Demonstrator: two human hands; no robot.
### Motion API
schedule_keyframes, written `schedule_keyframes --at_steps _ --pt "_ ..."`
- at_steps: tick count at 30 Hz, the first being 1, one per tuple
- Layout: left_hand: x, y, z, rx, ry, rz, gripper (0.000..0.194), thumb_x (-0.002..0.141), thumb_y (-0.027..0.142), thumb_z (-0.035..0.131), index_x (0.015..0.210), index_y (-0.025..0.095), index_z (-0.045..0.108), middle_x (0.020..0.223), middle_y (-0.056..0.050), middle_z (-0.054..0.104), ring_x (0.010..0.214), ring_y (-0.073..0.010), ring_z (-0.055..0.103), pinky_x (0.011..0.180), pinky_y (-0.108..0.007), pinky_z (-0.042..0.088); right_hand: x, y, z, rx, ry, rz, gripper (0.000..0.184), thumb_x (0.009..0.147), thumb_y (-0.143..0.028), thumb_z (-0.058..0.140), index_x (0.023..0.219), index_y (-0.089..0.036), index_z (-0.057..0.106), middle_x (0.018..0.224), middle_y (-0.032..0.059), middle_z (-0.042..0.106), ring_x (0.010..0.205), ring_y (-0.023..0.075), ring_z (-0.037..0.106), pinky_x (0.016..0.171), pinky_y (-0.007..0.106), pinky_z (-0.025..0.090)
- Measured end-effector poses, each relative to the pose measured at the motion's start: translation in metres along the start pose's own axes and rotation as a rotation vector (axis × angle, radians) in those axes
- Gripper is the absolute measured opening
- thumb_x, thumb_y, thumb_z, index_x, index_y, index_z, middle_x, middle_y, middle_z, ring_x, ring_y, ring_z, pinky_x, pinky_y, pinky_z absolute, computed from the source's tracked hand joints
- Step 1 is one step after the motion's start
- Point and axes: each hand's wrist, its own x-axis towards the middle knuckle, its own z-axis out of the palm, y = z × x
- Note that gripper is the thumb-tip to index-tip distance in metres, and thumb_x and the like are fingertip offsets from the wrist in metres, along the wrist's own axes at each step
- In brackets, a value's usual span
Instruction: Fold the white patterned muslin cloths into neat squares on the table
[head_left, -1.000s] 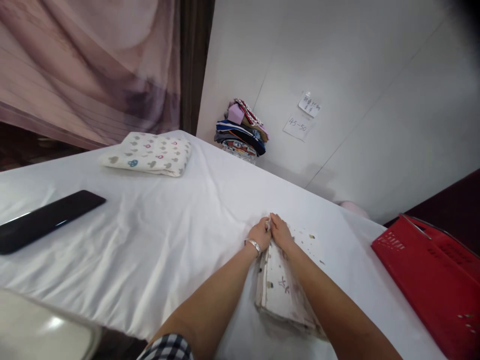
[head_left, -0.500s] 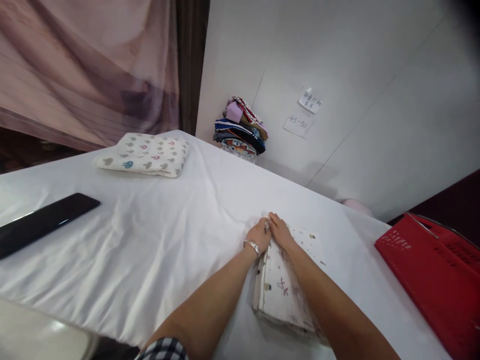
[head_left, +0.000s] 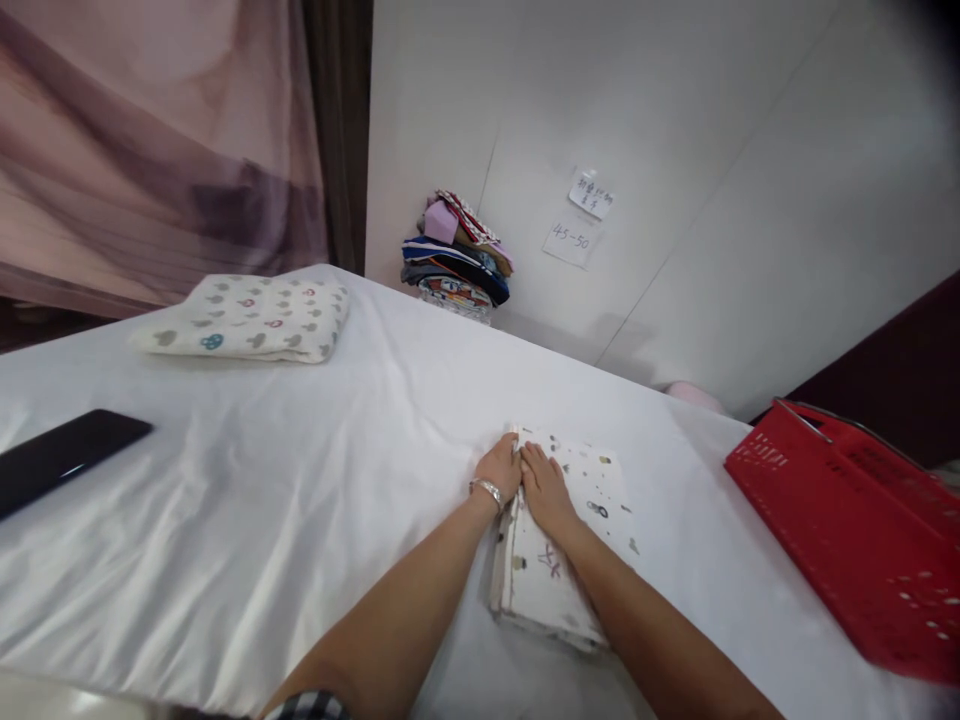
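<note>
The left hand (head_left: 500,470) pinches the edge of one folded white patterned cloth (head_left: 534,580), and the right hand (head_left: 548,492) now lies flatter, open, upon it.

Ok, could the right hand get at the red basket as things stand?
Probably yes: the right hand lies flat on the folded cloth, and only bare white sheet shows between it and the basket.

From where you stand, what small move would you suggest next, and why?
Perhaps slide the right hand outward across the folded cloth, since it lies flat on top while the left hand is at the edge.
</note>
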Motion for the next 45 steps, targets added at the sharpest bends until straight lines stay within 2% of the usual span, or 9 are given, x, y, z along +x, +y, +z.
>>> schedule_keyframes --at_steps 5,8,11,21,26,30,36,41,45 --pt "-0.001 0.002 -0.002 -0.011 -0.001 -0.019 0.036 0.081 0.022 0.041 0.116 0.023 0.044 0.101 -0.004 0.061 0.092 -0.0163 0.056 0.081 -0.026 0.039 -0.046 -0.008 -0.012 0.037 -0.125 -0.134 0.05 0.084 -0.032 0.033 0.133 -0.022 0.026 0.136 0.0043 0.033 0.125 0.017 0.027 0.102 0.039 0.022" --pt "-0.001 0.003 -0.002 -0.009 0.006 -0.028 0.035 0.081 0.022 0.041 0.116 0.024 0.044 0.097 -0.003 0.061 0.091 -0.0159 0.056 0.082 -0.026 0.039 -0.088 -0.013 -0.009 -0.062 -0.151 -0.242 0.053 0.085 -0.033 0.035 0.135 -0.02 0.022 0.141 0.0056 0.02 0.13 0.0205 0.014 0.104 0.043 0.016" --pt "0.001 0.003 -0.003 0.003 -0.005 -0.036 0.034 0.081 0.022 0.042 0.115 0.024 0.045 0.096 -0.003 0.062 0.089 -0.0158 0.057 0.08 -0.026 0.04 -0.11 -0.021 -0.003 -0.165 -0.116 -0.279 0.049 0.087 -0.03 0.029 0.135 -0.018 0.023 0.142 0.0057 0.016 0.13 0.021 0.01 0.105 0.045 0.012" --pt "0.001 -0.001 -0.008 -0.075 0.04 0.004 0.032 0.078 0.024 0.046 0.109 0.021 0.048 0.096 -0.002 0.06 0.079 -0.0125 0.057 0.078 -0.024 0.044 -0.106 -0.033 -0.002 -0.189 -0.037 -0.249 0.048 0.088 -0.035 0.027 0.132 -0.018 0.029 0.14 0.0077 0.022 0.129 0.0224 0.016 0.104 0.045 0.017" --pt "-0.023 0.014 -0.013 0.048 0.108 0.164 0.037 0.076 0.025 0.048 0.112 0.017 0.048 0.12 -0.007 0.049 0.106 -0.0162 0.048 0.093 -0.028 0.036 -0.108 -0.033 -0.003 -0.156 0.001 -0.26 0.047 0.087 -0.034 0.031 0.131 -0.019 0.03 0.138 0.0072 0.029 0.128 0.023 0.02 0.103 0.045 0.017" --pt "-0.049 0.026 -0.01 0.195 -0.01 0.347 0.04 0.077 0.034 0.048 0.114 0.019 0.05 0.131 -0.006 0.039 0.122 -0.0188 0.031 0.103 -0.035 0.023 -0.109 -0.035 -0.005 -0.127 0.061 -0.291 0.043 0.085 -0.03 0.036 0.128 -0.022 0.036 0.132 0.0057 0.039 0.125 0.0229 0.024 0.102 0.046 0.016" --pt "-0.062 0.019 -0.011 0.186 -0.222 0.214 0.042 0.082 0.045 0.037 0.116 0.025 0.05 0.137 -0.001 0.03 0.129 -0.0177 0.018 0.105 -0.042 0.011 -0.114 -0.037 -0.008 -0.115 0.109 -0.339 0.037 0.087 -0.031 0.034 0.121 -0.021 0.044 0.13 0.0072 0.04 0.123 0.0228 0.026 0.101 0.046 0.018" --pt "-0.061 0.01 -0.011 0.172 -0.21 0.241 0.038 0.083 0.042 0.035 0.114 0.028 0.051 0.137 0.002 0.032 0.129 -0.0143 0.019 0.105 -0.039 0.011 -0.129 -0.036 -0.003 -0.109 0.116 -0.34 0.041 0.087 -0.029 0.031 0.126 -0.015 0.038 0.13 0.0109 0.04 0.123 0.0214 0.027 0.101 0.043 0.022" --pt "-0.065 0.01 -0.008 0.226 -0.174 0.259 0.036 0.081 0.038 0.042 0.115 0.031 0.049 0.137 0.002 0.031 0.129 -0.0139 0.018 0.105 -0.038 0.011 -0.158 -0.031 -0.002 -0.089 0.053 -0.378 0.046 0.086 -0.028 0.034 0.129 -0.013 0.033 0.135 0.0118 0.034 0.126 0.0223 0.023 0.103 0.044 0.019"
